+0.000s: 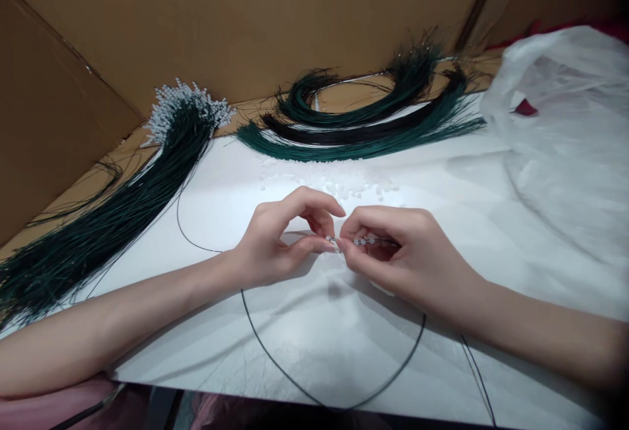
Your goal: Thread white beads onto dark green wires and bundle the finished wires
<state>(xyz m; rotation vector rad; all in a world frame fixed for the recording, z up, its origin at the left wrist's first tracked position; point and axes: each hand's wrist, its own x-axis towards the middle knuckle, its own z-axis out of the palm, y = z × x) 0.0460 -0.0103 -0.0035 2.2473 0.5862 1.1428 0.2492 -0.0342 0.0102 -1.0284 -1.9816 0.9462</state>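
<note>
My left hand [285, 236] and my right hand [393, 240] meet over the white sheet. The right fingers are pinched on a thin dark wire [268, 354], which loops down below both hands past the sheet's front edge. Small white beads [364, 241] sit in a row on the wire inside the right hand. My left thumb touches the wire's beaded end beside the right fingertips, its index finger curved above; a small bead [329, 238] shows at the thumb. Loose white beads [344, 177] lie scattered just beyond the hands.
A thick bundle of dark green wires [113, 220] with white beaded tips [187, 112] lies at left. Curved wire bundles [363, 145] lie at the back. A clear plastic bag [570, 148] covers the right side. Cardboard walls [275, 23] stand behind the white sheet [491, 240].
</note>
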